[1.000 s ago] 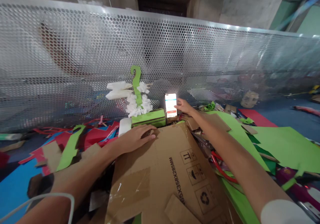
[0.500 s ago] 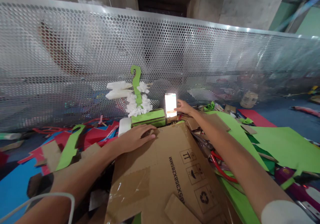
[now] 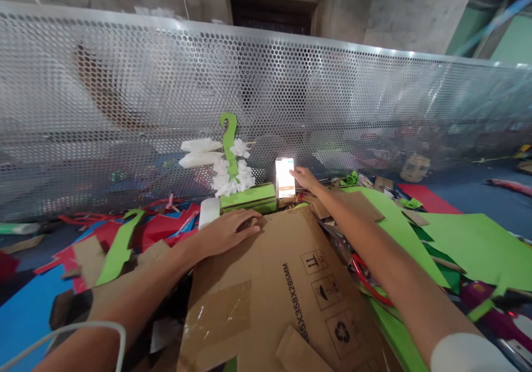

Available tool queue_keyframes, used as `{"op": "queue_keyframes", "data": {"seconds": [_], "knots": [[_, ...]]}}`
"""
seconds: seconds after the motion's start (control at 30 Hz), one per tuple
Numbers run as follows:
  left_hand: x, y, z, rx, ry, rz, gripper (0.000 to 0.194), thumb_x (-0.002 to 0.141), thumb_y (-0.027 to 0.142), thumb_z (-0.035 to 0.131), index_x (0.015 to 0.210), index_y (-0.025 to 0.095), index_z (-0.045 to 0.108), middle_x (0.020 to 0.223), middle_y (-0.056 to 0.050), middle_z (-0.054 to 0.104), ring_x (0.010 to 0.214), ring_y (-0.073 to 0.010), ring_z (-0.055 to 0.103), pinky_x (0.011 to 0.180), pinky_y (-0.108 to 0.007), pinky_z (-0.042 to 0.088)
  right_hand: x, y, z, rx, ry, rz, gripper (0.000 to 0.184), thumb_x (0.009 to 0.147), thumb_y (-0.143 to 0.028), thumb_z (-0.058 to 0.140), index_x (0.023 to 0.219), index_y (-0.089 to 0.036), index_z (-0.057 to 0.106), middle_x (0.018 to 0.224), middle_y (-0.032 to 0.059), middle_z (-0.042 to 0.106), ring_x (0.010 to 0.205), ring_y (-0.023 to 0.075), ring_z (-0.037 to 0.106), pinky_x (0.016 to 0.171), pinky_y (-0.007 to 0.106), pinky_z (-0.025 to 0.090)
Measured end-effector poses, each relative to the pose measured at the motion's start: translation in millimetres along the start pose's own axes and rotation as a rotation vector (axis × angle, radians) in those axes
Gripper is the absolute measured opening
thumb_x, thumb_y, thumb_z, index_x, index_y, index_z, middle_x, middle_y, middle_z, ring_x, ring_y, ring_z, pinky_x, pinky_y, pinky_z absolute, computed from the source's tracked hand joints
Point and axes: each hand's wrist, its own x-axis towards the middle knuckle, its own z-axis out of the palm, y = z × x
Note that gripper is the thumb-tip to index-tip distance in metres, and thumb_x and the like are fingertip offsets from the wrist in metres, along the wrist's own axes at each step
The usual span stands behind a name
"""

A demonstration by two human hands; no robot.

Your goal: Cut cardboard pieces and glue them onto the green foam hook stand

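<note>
My left hand lies on the far left part of a brown cardboard box, its fingers stretched out and holding nothing. Farther off, my right hand reaches to a bright phone that stands upright, a fingertip at the right side of its lit screen. The screen's content is washed out. Left of the phone stands a swan-like figure with a green neck and white paper tufts, on a green-covered block. A loose cardboard strip rests on the box.
A perforated metal panel stands behind everything. Red-handled scissors lie under my right forearm. Green sheets spread to the right, near a purple tool. A green hook-shaped cutout and red paper lie left. A white cable loops near my left forearm.
My right fingertip has moved up along the phone's screen from its lower right edge. My left hand stays on the cardboard; the view has shifted slightly.
</note>
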Motion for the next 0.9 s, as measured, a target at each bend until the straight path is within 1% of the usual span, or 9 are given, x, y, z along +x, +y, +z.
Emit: {"op": "queue_keyframes", "data": {"seconds": [0.13, 0.3, 0.4, 0.53, 0.63, 0.73, 0.77, 0.8, 0.9], "knots": [[0, -1, 0.6, -0.002, -0.001, -0.004, 0.052, 0.107, 0.061, 0.041, 0.138, 0.024, 0.061, 0.142, -0.010, 0.070, 0.129, -0.0277, 0.065, 0.111, -0.040, 0.046, 1, -2, 1, -0.010, 0.010, 0.011, 0.027, 0.094, -0.037, 0.063, 0.083, -0.014, 0.068, 0.075, 0.0018, 0.069, 0.071, 0.0169, 0.062, 0.065, 0.024, 0.049], [0, -2, 1.0, -0.001, 0.002, 0.009, 0.052, 0.107, 0.061, 0.041, 0.138, 0.025, 0.062, 0.143, -0.011, 0.069, 0.130, -0.0287, 0.065, 0.111, -0.042, 0.048, -4, -9, -2, -0.003, 0.010, 0.033, 0.030, 0.099, -0.040, 0.058, 0.087, -0.015, 0.069, 0.083, 0.0044, 0.073, 0.075, 0.0179, 0.066, 0.069, 0.026, 0.053], [1, -3, 1.5, 0.005, -0.002, 0.006, 0.052, 0.107, 0.060, 0.041, 0.138, 0.023, 0.061, 0.143, -0.012, 0.069, 0.130, -0.0290, 0.065, 0.111, -0.043, 0.047, -10, -15, -9, -0.013, 0.048, 0.052, 0.030, 0.103, -0.041, 0.052, 0.090, -0.017, 0.066, 0.086, 0.0053, 0.073, 0.077, 0.0170, 0.067, 0.067, 0.025, 0.053], [2, -4, 1.3, 0.001, 0.008, 0.023, 0.053, 0.106, 0.059, 0.043, 0.138, 0.022, 0.062, 0.140, -0.013, 0.070, 0.126, -0.0287, 0.066, 0.109, -0.043, 0.048, -28, -30, -25, -0.059, 0.111, 0.063, 0.023, 0.103, -0.034, 0.049, 0.092, -0.019, 0.062, 0.082, 0.0039, 0.069, 0.071, 0.0152, 0.062, 0.062, 0.023, 0.050], [3, -4, -0.2, -0.017, 0.020, 0.065, 0.051, 0.106, 0.058, 0.044, 0.135, 0.021, 0.064, 0.137, -0.013, 0.071, 0.123, -0.0275, 0.068, 0.107, -0.040, 0.050, -56, -51, -35, -0.104, 0.106, 0.043, 0.016, 0.100, -0.027, 0.051, 0.090, -0.020, 0.061, 0.077, 0.0026, 0.064, 0.067, 0.0157, 0.058, 0.061, 0.025, 0.048], [5, -5, -1.6, -0.017, 0.050, 0.078, 0.047, 0.103, 0.055, 0.048, 0.130, 0.021, 0.068, 0.129, -0.013, 0.074, 0.116, -0.0271, 0.070, 0.103, -0.039, 0.051, -98, -83, -43, -0.150, 0.018, -0.017, 0.011, 0.098, -0.027, 0.057, 0.090, -0.021, 0.062, 0.072, 0.0012, 0.061, 0.066, 0.0159, 0.055, 0.062, 0.027, 0.044], [7, -6, -1.8, -0.007, 0.067, 0.082, 0.046, 0.101, 0.054, 0.051, 0.127, 0.021, 0.069, 0.127, -0.013, 0.075, 0.116, -0.0281, 0.069, 0.103, -0.040, 0.051, -115, -95, -44, -0.180, -0.051, -0.062, 0.012, 0.098, -0.027, 0.058, 0.089, -0.020, 0.063, 0.073, 0.0017, 0.061, 0.066, 0.0160, 0.054, 0.062, 0.028, 0.043], [8, -7, -1.7, -0.003, 0.083, 0.075, 0.045, 0.099, 0.054, 0.053, 0.125, 0.021, 0.070, 0.126, -0.013, 0.075, 0.116, -0.0290, 0.069, 0.101, -0.041, 0.051, -134, -108, -45, -0.293, -0.179, -0.178, 0.016, 0.101, -0.028, 0.052, 0.093, -0.019, 0.063, 0.076, 0.0027, 0.062, 0.068, 0.0162, 0.054, 0.063, 0.029, 0.042], [12, -12, -1.0, -0.059, 0.112, -0.011, 0.045, 0.095, 0.051, 0.056, 0.124, 0.020, 0.070, 0.117, -0.012, 0.077, 0.104, -0.0273, 0.071, 0.092, -0.039, 0.053, -198, -143, -46, -0.360, -0.396, -0.232, 0.018, 0.098, -0.036, 0.062, 0.100, -0.019, 0.068, 0.072, 0.0000, 0.062, 0.065, 0.0162, 0.054, 0.062, 0.030, 0.038]]}}
